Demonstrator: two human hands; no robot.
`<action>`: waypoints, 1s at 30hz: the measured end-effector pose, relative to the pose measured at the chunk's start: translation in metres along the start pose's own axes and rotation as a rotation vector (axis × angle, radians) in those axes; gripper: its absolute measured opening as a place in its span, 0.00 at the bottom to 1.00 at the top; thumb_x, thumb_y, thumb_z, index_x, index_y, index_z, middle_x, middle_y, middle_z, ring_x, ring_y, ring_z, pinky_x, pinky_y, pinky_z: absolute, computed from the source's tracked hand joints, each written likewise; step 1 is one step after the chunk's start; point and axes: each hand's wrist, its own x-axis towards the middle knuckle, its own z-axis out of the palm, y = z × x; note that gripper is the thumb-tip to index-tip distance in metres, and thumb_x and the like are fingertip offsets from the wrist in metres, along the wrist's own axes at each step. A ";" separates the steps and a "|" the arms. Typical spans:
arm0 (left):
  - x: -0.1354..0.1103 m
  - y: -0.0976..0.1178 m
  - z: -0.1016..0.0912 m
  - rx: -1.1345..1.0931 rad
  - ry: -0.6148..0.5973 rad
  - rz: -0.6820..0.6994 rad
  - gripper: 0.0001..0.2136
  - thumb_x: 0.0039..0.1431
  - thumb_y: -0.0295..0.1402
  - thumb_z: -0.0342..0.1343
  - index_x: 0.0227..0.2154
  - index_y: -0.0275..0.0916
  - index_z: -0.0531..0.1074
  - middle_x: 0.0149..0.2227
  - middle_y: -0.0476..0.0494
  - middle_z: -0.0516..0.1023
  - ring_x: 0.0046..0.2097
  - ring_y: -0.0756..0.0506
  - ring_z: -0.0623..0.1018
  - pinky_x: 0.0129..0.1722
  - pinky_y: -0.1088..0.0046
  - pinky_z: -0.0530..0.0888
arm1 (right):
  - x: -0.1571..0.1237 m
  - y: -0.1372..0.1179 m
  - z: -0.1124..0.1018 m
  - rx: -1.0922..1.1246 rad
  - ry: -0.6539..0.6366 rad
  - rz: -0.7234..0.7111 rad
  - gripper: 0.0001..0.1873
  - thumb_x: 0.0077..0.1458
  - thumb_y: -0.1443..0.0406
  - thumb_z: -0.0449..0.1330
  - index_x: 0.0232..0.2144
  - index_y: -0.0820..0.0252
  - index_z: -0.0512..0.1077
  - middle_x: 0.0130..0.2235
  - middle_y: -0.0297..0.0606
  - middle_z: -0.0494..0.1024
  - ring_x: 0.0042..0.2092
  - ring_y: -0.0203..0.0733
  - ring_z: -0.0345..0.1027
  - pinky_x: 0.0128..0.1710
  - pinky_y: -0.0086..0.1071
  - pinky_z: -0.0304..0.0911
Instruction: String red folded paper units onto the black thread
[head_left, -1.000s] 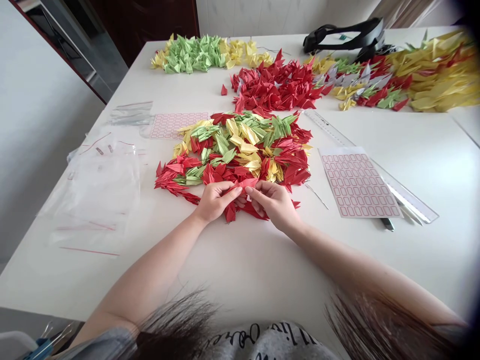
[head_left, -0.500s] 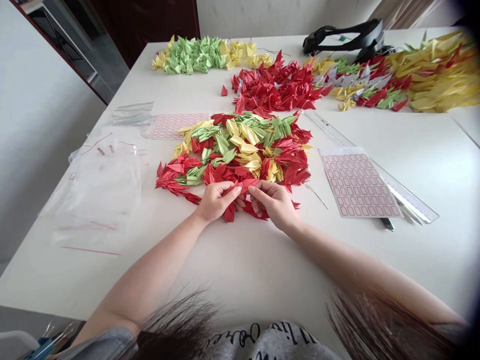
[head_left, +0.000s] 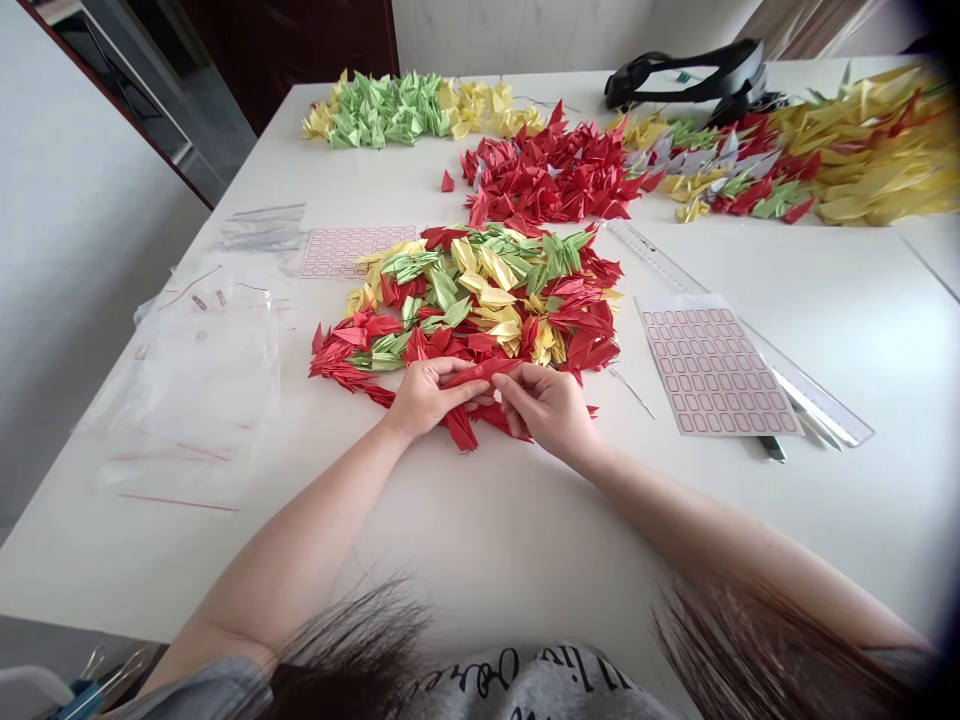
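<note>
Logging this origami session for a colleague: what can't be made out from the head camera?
Head view:
- creases of the red folded paper, hidden by the left hand and right hand
- far end of the yellow paper crane heap, blurred and cut off by the right edge
- any writing on the label sheet, too small

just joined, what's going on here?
A person at a white table is pinching a folded red paper piece between their left hand and right hand. It sits at the near edge of a mixed heap of red, green and yellow origami cranes. Further back lies a red crane pile. To the right are a sheet of red-outlined labels and a ruler.
</note>
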 end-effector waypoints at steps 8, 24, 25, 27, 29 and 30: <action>0.000 0.001 -0.003 0.029 -0.135 -0.055 0.19 0.44 0.44 0.70 0.31 0.32 0.79 0.30 0.41 0.83 0.34 0.41 0.83 0.33 0.71 0.80 | 0.003 0.000 -0.007 -0.384 0.199 -0.700 0.03 0.56 0.67 0.56 0.33 0.58 0.70 0.38 0.42 0.73 0.39 0.41 0.69 0.38 0.35 0.68; 0.001 0.002 -0.007 0.003 -0.168 -0.126 0.20 0.45 0.43 0.70 0.35 0.31 0.77 0.32 0.37 0.83 0.34 0.41 0.83 0.30 0.73 0.79 | 0.010 0.012 -0.008 -0.243 0.067 -0.551 0.06 0.60 0.65 0.59 0.34 0.57 0.77 0.33 0.37 0.78 0.34 0.36 0.72 0.35 0.30 0.69; 0.001 0.002 -0.008 -0.005 -0.168 -0.140 0.20 0.45 0.43 0.70 0.35 0.31 0.77 0.31 0.37 0.83 0.33 0.41 0.83 0.30 0.74 0.79 | 0.011 0.012 -0.008 -0.252 0.060 -0.589 0.07 0.60 0.66 0.59 0.34 0.57 0.77 0.33 0.38 0.78 0.34 0.36 0.72 0.35 0.30 0.69; 0.001 0.003 -0.009 -0.024 -0.167 -0.164 0.20 0.45 0.43 0.70 0.34 0.30 0.77 0.31 0.36 0.83 0.33 0.41 0.83 0.29 0.74 0.78 | 0.012 0.013 -0.010 -0.282 0.043 -0.634 0.08 0.61 0.66 0.57 0.34 0.57 0.77 0.34 0.39 0.78 0.35 0.37 0.72 0.36 0.31 0.70; 0.001 0.004 -0.009 -0.045 -0.167 -0.186 0.20 0.45 0.42 0.70 0.34 0.30 0.77 0.31 0.36 0.83 0.33 0.41 0.83 0.28 0.76 0.78 | 0.013 0.013 -0.012 -0.315 0.006 -0.647 0.09 0.61 0.65 0.56 0.34 0.57 0.77 0.35 0.40 0.79 0.36 0.38 0.73 0.37 0.33 0.71; 0.002 0.004 -0.009 -0.056 -0.172 -0.196 0.20 0.45 0.42 0.70 0.35 0.30 0.77 0.32 0.36 0.83 0.33 0.41 0.83 0.28 0.76 0.77 | 0.014 0.012 -0.014 -0.328 -0.016 -0.653 0.10 0.62 0.65 0.55 0.34 0.57 0.77 0.35 0.40 0.79 0.36 0.39 0.74 0.37 0.33 0.71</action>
